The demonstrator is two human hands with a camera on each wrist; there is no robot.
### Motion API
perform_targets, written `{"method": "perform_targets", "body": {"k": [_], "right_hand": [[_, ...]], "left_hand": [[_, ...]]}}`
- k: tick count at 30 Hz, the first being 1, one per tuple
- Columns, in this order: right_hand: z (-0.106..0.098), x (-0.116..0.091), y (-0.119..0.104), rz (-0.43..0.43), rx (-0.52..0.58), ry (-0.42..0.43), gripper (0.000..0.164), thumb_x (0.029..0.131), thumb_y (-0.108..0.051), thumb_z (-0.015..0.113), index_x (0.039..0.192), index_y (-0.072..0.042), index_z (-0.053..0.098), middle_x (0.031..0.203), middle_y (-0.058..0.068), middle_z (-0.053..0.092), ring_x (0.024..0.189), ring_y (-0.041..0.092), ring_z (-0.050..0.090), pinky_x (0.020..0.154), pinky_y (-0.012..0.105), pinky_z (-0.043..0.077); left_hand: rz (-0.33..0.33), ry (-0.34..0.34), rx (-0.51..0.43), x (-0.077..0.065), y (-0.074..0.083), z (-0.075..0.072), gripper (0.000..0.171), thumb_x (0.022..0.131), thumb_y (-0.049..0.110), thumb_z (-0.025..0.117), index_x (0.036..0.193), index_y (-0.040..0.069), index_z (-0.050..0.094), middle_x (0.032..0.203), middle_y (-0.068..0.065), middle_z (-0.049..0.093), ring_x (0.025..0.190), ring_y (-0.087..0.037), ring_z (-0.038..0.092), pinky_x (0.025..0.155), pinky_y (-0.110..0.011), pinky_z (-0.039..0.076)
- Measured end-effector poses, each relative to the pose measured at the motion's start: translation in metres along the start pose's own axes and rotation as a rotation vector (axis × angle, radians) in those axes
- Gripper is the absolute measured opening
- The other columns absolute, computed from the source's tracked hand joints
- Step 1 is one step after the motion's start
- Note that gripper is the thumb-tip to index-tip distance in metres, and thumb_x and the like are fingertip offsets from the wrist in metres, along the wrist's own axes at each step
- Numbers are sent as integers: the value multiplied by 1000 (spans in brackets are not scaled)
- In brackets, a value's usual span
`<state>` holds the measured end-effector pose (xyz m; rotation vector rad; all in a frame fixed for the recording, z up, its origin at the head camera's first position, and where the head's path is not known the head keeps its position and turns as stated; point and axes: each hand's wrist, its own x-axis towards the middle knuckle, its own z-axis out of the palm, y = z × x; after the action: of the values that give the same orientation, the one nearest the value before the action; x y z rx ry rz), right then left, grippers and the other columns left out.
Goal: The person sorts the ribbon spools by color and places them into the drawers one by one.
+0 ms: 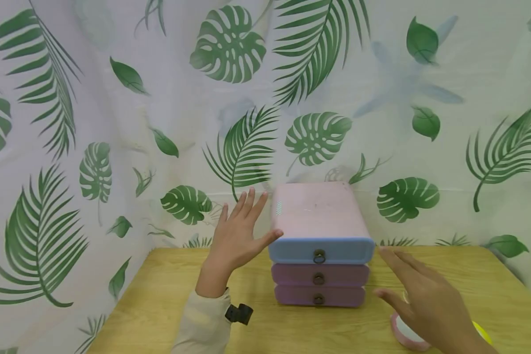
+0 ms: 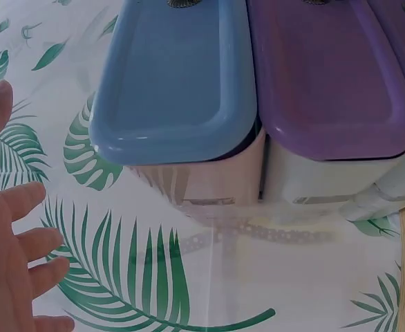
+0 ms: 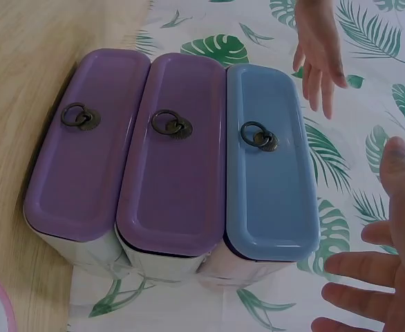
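Observation:
A small three-drawer box (image 1: 320, 209) with a pale pink top stands on the table against the wall. Its top drawer front (image 1: 292, 251) is blue, and the two below are purple (image 1: 292, 275); each carries a dark ring pull (image 3: 259, 135). All the drawers look closed. My left hand (image 1: 239, 236) hovers left of the box with its fingers spread. On the other side, my right hand (image 1: 429, 300) is held in the air with straight fingers, thumb apart. Neither hand holds anything, and in the wrist views both are apart from the box.
Beneath my right hand lies a round pink-rimmed thing (image 1: 407, 332), partly covered. Part of something yellow (image 1: 482, 333) shows beside that wrist. The wooden table (image 1: 159, 295) meets a leaf-patterned sheet (image 1: 172, 88) behind and at the sides.

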<state>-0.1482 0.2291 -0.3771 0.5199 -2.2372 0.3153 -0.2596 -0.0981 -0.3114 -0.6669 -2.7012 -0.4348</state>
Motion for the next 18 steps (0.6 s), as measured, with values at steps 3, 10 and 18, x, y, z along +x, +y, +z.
{"method": "perform_targets", "body": {"k": [3,10,18], "right_hand": [[0,1,-3,-12,7,16,69,84,-57,62,136,-12,55,123,14,65,104,34,64,66,47,53],[5,2,-9,-11,21,14,65,88,-60,54,132,-13,58,116,10,68,99,29,66,54,43,52],[11,3,-20,18,48,-47,61,80,-38,75,133,-15,56,120,7,66,102,28,66,56,36,53]], "left_hand": [[-2,7,-7,4,3,2,107,70,93,2,156,29,16,163,-2,10,151,-23,13,119,-56,9],[26,60,-42,12,5,8,104,74,91,4,154,28,23,161,-8,20,148,-27,22,114,-57,23],[31,103,-100,19,5,17,98,78,89,12,151,28,33,157,-11,32,137,-36,40,103,-58,38]]}}
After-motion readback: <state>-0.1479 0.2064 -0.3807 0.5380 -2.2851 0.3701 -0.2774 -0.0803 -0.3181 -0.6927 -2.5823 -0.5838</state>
